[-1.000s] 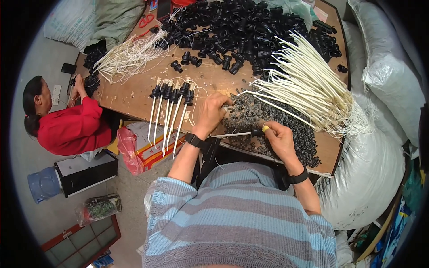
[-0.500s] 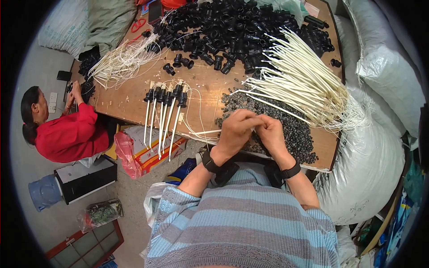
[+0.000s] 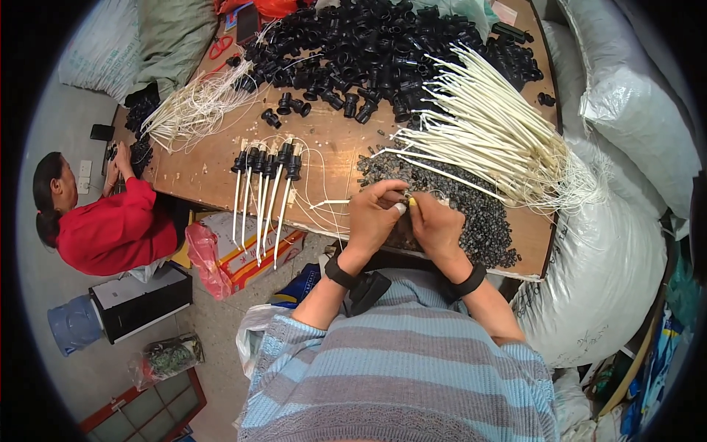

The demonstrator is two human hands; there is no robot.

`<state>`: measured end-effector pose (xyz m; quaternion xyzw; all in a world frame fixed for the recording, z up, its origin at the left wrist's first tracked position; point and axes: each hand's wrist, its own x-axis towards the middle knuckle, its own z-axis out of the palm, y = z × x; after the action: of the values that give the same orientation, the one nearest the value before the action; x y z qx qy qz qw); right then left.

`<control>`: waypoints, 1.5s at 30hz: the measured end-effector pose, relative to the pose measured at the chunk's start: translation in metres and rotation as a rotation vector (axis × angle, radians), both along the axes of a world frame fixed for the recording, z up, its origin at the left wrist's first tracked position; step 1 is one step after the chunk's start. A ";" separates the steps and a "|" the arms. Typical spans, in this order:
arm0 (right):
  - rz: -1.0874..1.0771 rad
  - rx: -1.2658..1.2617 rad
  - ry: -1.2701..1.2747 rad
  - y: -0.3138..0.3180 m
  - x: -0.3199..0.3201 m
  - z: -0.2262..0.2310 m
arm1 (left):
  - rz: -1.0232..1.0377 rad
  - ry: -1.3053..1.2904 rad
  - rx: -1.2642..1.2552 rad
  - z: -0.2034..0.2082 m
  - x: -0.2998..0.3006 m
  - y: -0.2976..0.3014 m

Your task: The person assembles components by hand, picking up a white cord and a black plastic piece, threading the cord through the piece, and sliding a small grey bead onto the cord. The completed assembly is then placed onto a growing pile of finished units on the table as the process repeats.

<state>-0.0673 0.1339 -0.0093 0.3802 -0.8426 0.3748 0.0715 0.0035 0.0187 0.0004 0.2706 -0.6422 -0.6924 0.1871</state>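
My left hand (image 3: 373, 218) is closed, with a white sleeved wire (image 3: 335, 202) sticking out on its left side. Thumb and forefinger of my right hand (image 3: 440, 227) pinch close against it; what lies between the fingertips is too small to make out. A white cover shows on the left thumb tip, a yellow one on the right. Under and beyond the hands spreads a heap of small dark grey pieces (image 3: 492, 232). Just past them lies a large bundle of white sleeved wires (image 3: 501, 132). Several black lamp sockets on white sleeved wires (image 3: 266, 166) rest over the table edge to the left.
A big pile of black sockets (image 3: 383, 51) covers the back of the wooden table (image 3: 199, 166). Thin white wires (image 3: 188, 110) lie tangled at the left, near red scissors (image 3: 220, 47). Full white sacks (image 3: 604, 280) crowd the right side. A person in red (image 3: 118, 221) works at the far left.
My hands have turned so the thumbs point forward and the fingertips show more, and they sit slightly lower. The view has shifted a little.
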 end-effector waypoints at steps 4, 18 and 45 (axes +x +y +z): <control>0.034 0.026 0.070 0.000 0.004 0.004 | -0.035 -0.071 -0.184 -0.007 0.003 -0.005; 0.076 -0.129 -0.279 0.007 0.001 0.011 | -0.071 -0.094 -0.829 0.005 0.007 -0.014; 0.223 -0.120 -0.193 0.015 -0.008 0.004 | -0.192 0.023 -0.971 0.010 -0.003 -0.018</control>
<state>-0.0748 0.1492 -0.0050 0.4286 -0.7742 0.4648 -0.0290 0.0002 0.0005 0.0102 0.0840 -0.9106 -0.3301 0.2339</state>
